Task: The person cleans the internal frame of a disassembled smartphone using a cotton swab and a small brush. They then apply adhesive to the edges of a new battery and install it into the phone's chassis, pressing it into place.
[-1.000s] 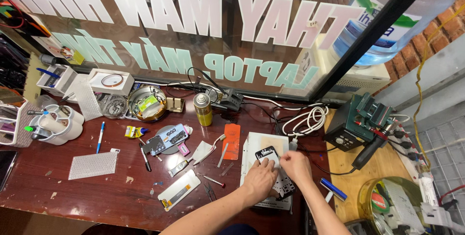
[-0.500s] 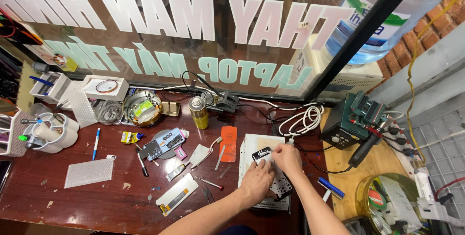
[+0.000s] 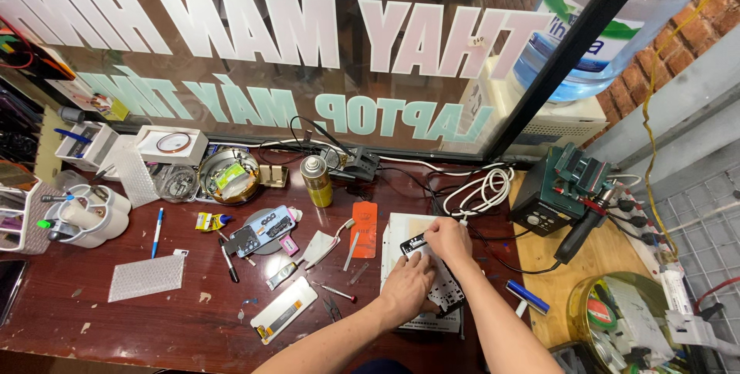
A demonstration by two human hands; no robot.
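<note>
My left hand [image 3: 407, 285] presses flat on a dark opened phone body [image 3: 432, 275] that lies on a white mat [image 3: 398, 229]. At the phone's top end my right hand [image 3: 447, 237] pinches something small with its fingertips; what it pinches is hidden. Both hands sit at the right of the red-brown workbench [image 3: 92, 324].
An orange card [image 3: 364, 228], tweezers [image 3: 333, 291], a white phone panel [image 3: 284, 309], a black pen [image 3: 228, 260], a phone back on a round pad [image 3: 264, 229] and a spray can [image 3: 316, 180] lie left of the mat. A soldering station [image 3: 556, 189] and white cable coil [image 3: 482, 189] stand right.
The view has shifted slightly. My right hand has moved from the phone's middle up to its top end. My left hand stays pressed on the phone.
</note>
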